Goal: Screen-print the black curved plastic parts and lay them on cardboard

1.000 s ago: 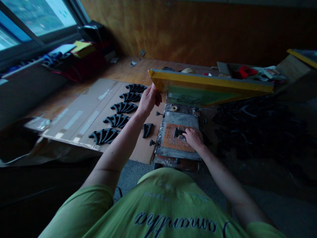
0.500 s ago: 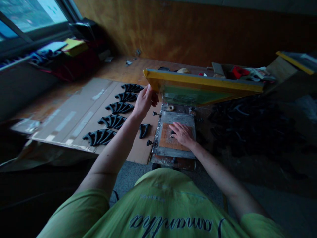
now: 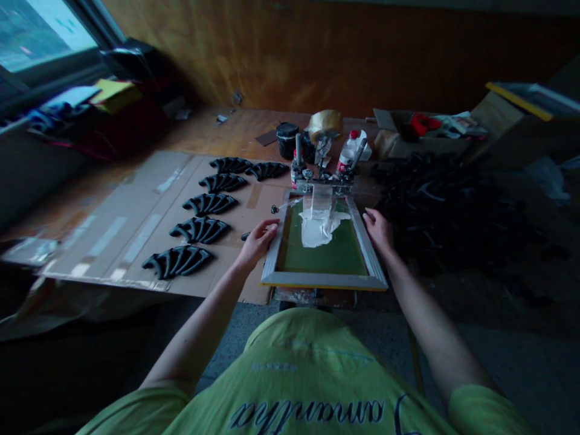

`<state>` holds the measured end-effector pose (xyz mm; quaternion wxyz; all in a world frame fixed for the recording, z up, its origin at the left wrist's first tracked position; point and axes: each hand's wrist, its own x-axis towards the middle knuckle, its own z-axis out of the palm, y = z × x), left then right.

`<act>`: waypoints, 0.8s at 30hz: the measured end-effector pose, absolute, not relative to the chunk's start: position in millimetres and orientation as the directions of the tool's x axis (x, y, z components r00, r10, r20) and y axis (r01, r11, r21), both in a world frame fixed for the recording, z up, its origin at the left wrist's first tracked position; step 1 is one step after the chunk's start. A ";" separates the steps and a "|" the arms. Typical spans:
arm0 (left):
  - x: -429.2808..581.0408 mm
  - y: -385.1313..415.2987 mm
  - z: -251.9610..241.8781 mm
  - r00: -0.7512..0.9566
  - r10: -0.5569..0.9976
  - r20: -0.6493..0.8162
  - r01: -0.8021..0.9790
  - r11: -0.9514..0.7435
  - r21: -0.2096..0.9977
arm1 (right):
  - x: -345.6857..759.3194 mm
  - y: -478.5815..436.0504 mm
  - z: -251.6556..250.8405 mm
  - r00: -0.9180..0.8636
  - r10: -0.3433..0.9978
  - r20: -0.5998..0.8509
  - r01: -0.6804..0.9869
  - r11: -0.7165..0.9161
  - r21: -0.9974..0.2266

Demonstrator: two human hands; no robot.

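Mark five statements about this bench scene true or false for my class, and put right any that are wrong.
1. The left hand and the right hand are at opposite sides of the screen frame. True.
2. The screen frame stands upright on one edge. False: it lies roughly flat.
3. White paste lies on the green mesh. True.
4. The dark curved pieces on the cardboard sheet are all jumbled in one heap. False: they are laid out in separate fanned groups.
5. A red item sits in the cardboard box at the back right. True.
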<state>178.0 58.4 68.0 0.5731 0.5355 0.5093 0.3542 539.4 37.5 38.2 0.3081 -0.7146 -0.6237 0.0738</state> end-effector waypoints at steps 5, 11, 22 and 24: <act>176.7 55.1 -2.5 0.228 0.926 -0.301 0.283 0.233 0.930 | 497.3 67.4 67.8 0.055 0.898 0.436 0.894 0.150 -0.422; 175.5 61.8 -31.5 0.219 0.928 -0.300 0.393 0.197 0.898 | 442.6 75.4 68.9 -0.228 0.958 0.174 0.958 0.253 -0.138; 177.8 59.6 -23.1 0.186 0.928 -0.322 0.392 0.231 0.890 | 456.9 18.3 52.1 -0.638 0.769 0.045 0.744 0.630 -0.223; 178.4 59.6 -22.4 0.174 0.930 -0.323 0.386 0.237 0.891 | 456.8 23.6 54.7 -0.611 0.790 0.047 0.761 0.603 -0.238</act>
